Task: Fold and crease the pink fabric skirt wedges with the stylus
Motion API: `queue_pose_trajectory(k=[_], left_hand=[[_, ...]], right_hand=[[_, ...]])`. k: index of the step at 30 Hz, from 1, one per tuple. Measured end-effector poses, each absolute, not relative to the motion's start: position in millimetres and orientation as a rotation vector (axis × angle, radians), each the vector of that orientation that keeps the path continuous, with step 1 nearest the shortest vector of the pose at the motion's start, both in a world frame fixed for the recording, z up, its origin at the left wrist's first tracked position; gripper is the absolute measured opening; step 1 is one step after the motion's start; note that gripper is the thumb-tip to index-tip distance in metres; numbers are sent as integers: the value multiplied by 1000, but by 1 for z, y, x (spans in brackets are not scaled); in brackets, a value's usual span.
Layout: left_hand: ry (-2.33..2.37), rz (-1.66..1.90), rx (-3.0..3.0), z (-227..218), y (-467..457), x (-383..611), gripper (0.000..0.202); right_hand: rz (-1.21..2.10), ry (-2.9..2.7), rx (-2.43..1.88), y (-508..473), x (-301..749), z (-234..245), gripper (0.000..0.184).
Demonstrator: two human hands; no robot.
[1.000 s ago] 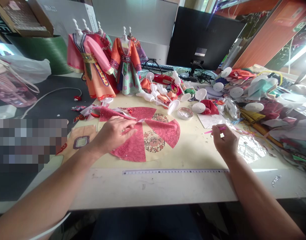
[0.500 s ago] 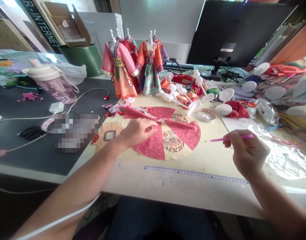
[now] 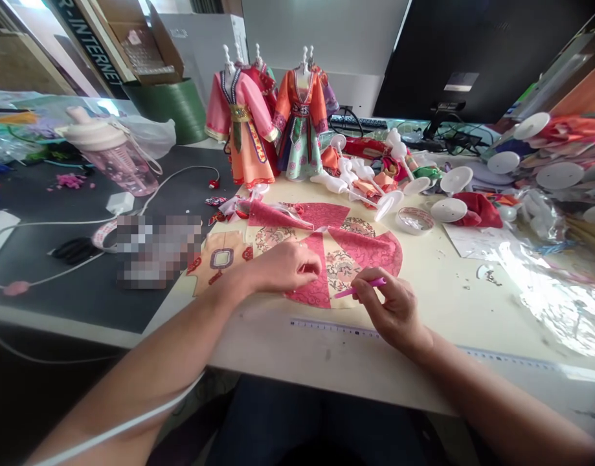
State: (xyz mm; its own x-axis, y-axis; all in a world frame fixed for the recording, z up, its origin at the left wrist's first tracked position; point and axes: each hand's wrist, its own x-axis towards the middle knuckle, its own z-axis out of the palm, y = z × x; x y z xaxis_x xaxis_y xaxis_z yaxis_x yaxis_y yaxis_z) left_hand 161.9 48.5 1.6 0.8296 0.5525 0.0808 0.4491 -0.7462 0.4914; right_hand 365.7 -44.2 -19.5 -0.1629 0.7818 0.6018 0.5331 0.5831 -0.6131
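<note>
From my remote station I can see the back of a black computer monitor [image 3: 472,58] against a white wall panel [image 3: 316,32]. An open cardboard box [image 3: 146,52] sits above a green cylindrical bin [image 3: 168,113]. A dark desktop [image 3: 83,304] runs left, a wooden panel [image 3: 583,90] edges the right, and bright light enters upper left.

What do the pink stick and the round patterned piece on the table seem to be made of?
The pink stick looks like smooth plastic, going by its even sheen. The round patterned piece looks like printed fabric, since it folds softly near the left hand; weave unclear.
</note>
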Motion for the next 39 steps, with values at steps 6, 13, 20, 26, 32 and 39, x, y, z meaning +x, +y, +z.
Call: queue_pose_trajectory(k=[6, 13, 20, 26, 32, 39], left_hand=[[644, 171, 2604, 6, 39, 169, 12], [619, 139, 2622, 6, 35, 171, 11], [603, 108, 2647, 6, 33, 171, 11], [596, 123, 2659, 3, 34, 171, 10], [591, 119, 2679, 2, 34, 171, 11], [602, 94, 2687, 1, 34, 170, 12]], right_hand=[[274, -1884, -1053, -43, 367, -22, 11], [220, -1941, -1001, -42, 368, -24, 10], [233, -1980, -968, -41, 369, -26, 13], [208, -2019, -901, -41, 370, -27, 16], [222, -2052, -882, -40, 371, -28, 15], [188, -2089, -879, -42, 370, -25, 12]])
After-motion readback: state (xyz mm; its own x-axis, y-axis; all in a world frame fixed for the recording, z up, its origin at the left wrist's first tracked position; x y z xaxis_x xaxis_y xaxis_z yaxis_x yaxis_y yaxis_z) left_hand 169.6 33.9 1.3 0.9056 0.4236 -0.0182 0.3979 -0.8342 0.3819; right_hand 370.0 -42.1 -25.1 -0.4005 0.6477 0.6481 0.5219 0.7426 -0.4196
